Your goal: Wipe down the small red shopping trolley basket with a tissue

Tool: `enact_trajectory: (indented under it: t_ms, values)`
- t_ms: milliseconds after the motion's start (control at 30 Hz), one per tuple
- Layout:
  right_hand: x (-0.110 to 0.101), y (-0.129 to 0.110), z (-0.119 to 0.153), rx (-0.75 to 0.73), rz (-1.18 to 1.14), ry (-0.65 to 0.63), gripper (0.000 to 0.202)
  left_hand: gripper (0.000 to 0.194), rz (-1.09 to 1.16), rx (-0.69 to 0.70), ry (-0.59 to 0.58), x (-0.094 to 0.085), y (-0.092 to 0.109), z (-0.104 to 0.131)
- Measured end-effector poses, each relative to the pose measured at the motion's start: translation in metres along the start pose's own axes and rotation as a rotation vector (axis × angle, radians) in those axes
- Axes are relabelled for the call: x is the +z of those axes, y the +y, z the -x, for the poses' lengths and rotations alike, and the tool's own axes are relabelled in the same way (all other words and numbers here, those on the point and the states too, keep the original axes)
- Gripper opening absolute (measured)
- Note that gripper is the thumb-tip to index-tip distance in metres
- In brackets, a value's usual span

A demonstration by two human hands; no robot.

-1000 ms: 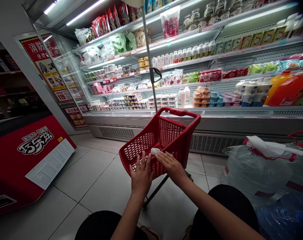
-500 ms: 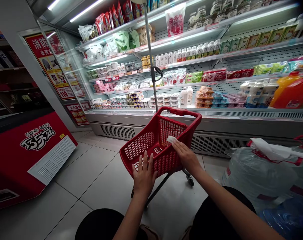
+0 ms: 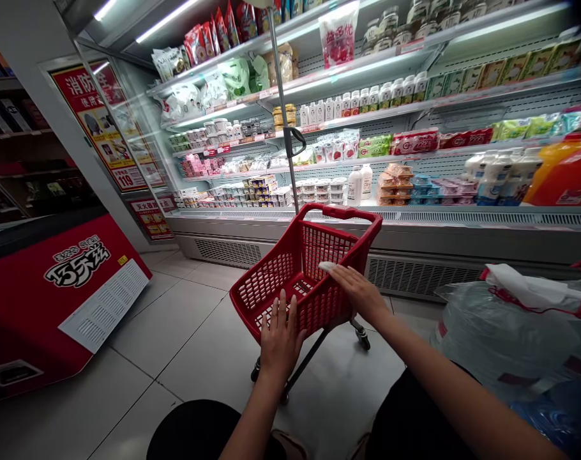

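Right grip (image 3: 356, 289) pressed white wad (image 3: 325, 266) to red cart (image 3: 314, 297) (apparent wiping step); left grip (image 3: 279, 342) lay splayed; further strokes required steadiness.

White wipe (image 3: 325, 266) at right fingers (image 3: 344, 276)

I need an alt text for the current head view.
Right hand holds a white wipe at the side rim of a red shopping cart; left hand rests on its near side. Behind is a stocked refrigerated display.
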State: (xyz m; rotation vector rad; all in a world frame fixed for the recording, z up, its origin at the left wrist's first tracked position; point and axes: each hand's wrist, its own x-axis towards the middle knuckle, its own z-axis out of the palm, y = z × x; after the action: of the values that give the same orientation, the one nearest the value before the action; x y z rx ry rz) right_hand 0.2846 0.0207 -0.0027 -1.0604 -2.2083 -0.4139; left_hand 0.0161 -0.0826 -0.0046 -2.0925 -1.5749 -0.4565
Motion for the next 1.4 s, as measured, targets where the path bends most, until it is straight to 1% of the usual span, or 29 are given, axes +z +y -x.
enact_trajectory:
  t_ms: [67, 100, 167, 233, 300, 400, 467, 500, 567, 667, 733, 800, 867, 900, 967, 1067, 1133, 1200, 1233, 1300, 1367, 1400]
  values:
    - [-0.001, 0.011, -0.003, 0.062, -0.004, 0.008, 0.072, 0.079, 0.018, 0.006, 0.024, 0.002, 0.002, 0.001]
    - [0.0, 0.011, -0.003, 0.084, -0.013, 0.008, 0.071, 0.079, 0.028, 0.005, 0.037, 0.003, 0.004, 0.001]
    - [0.008, -0.001, -0.004, 0.107, -0.031, -0.001, 0.067, 0.079, 0.05, 0.001, 0.059, 0.004, 0.007, 0.0]
    - [0.017, -0.026, -0.003, 0.099, -0.048, -0.017, 0.063, 0.081, 0.064, -0.007, 0.074, 0.004, 0.01, -0.001]
    - [0.026, -0.058, 0.0, 0.069, -0.078, -0.028, 0.063, 0.082, 0.07, -0.016, 0.085, 0.003, 0.012, -0.001]
    - [0.03, -0.101, 0.005, -0.002, -0.152, -0.027, 0.067, 0.082, 0.081, -0.021, 0.09, 0.002, 0.016, -0.002]
    - [0.028, -0.116, 0.008, -0.056, -0.184, -0.013, 0.069, 0.082, 0.107, -0.012, 0.091, 0.001, 0.016, -0.001]
    - [0.025, -0.117, 0.008, -0.081, -0.195, -0.008, 0.07, 0.082, 0.135, 0.0, 0.09, 0.001, 0.014, 0.0]
    - [0.019, -0.108, 0.008, -0.113, -0.209, -0.006, 0.073, 0.081, 0.226, 0.037, 0.071, -0.001, 0.004, 0.001]
    - [0.012, -0.077, 0.004, -0.079, -0.195, -0.02, 0.077, 0.08, 0.343, 0.098, 0.006, -0.002, -0.025, 0.002]
    - [0.01, -0.057, 0.001, -0.032, -0.177, -0.033, 0.078, 0.079, 0.307, 0.137, -0.021, -0.001, -0.049, 0.001]
    - [0.01, -0.043, -0.002, 0.002, -0.172, -0.043, 0.077, 0.076, 0.251, 0.222, -0.06, 0.002, -0.071, 0.001]
    - [0.015, -0.036, -0.004, 0.024, -0.176, -0.04, 0.077, 0.067, 0.208, 0.297, -0.094, 0.008, -0.083, 0.001]
    - [0.018, -0.034, -0.005, 0.035, -0.177, -0.035, 0.077, 0.064, 0.187, 0.316, -0.101, 0.011, -0.085, 0.0]
    - [0.024, -0.035, -0.007, 0.055, -0.17, -0.019, 0.077, 0.062, 0.14, 0.309, -0.091, 0.016, -0.082, -0.001]
    - [0.03, -0.045, -0.006, 0.075, -0.155, -0.003, 0.073, 0.063, 0.081, 0.254, -0.048, 0.022, -0.065, -0.002]
    - [0.029, -0.057, -0.004, 0.058, -0.175, -0.007, 0.068, 0.064, 0.063, 0.224, -0.028, 0.024, -0.051, -0.002]
    - [0.022, -0.068, -0.003, 0.071, -0.236, -0.011, 0.063, 0.062, 0.057, 0.199, -0.024, 0.025, -0.039, -0.003]
    - [0.017, -0.07, -0.003, 0.116, -0.272, -0.009, 0.061, 0.061, 0.059, 0.188, -0.025, 0.025, -0.033, -0.003]
    - [0.004, -0.068, -0.005, 0.299, -0.331, 0.015, 0.053, 0.06, 0.073, 0.174, -0.028, 0.025, -0.022, -0.004]
    - [-0.01, -0.055, -0.009, 0.495, -0.352, 0.058, 0.046, 0.061, 0.094, 0.164, -0.024, 0.026, -0.01, -0.004]
    - [-0.017, -0.046, -0.011, 0.568, -0.345, 0.081, 0.045, 0.062, 0.102, 0.158, -0.02, 0.026, -0.004, -0.005]
